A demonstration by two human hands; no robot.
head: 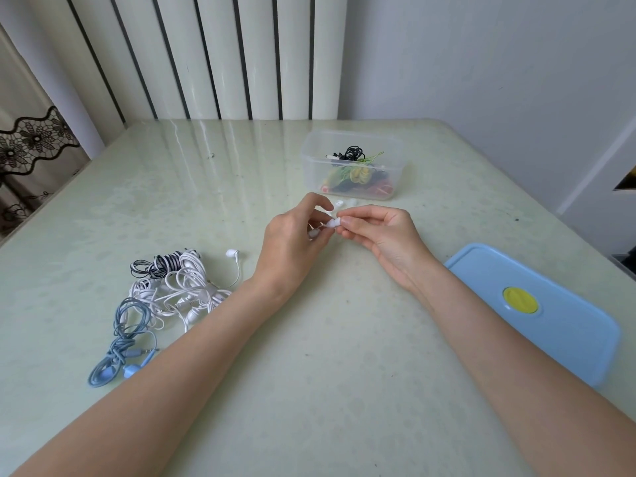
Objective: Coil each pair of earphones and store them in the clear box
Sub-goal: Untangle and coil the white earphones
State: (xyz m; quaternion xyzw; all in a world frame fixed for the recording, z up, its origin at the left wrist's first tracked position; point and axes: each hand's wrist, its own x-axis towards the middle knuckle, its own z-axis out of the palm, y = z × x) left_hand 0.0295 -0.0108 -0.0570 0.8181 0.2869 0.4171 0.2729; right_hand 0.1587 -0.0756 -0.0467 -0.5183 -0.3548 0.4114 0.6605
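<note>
A: 2 hands at mid-desk, item between them: white earphones [331, 223]. Left hand [292, 242] has its fingers [315, 201] curled round the cord; right hand [378, 232] pinches the white earbud narrowly at its fingertips [346, 222]. Neither hand is spread wide.

B: Storage?

A: 1 clear box [395, 173], lid off, far side of the desk [344, 390], just beyond the hands. Contents: coiled sets in black, green, yellow and red, exact count not readable. 1 blue lid [537, 311] with a yellow centre lies to the right, well apart from the box.

B: Outstanding stock?

A: Left of the left forearm: 1 black-and-white striped set [161, 265], a white tangle [186, 290] of uncertain number, 1 blue set [127, 339]. The cord in hand appears to trail back under the left hand toward that tangle; I cannot tell whether it is free.

B: Handling note for the current step?

A: Judged as the start of a coil. Best to draw the cord clear of the tangle first, pair both earbuds in 1 pinch, wind even loops round the left fingers without pulling tight at the bud joint, then tuck the plug end so the coil holds when dropped in the box.
</note>
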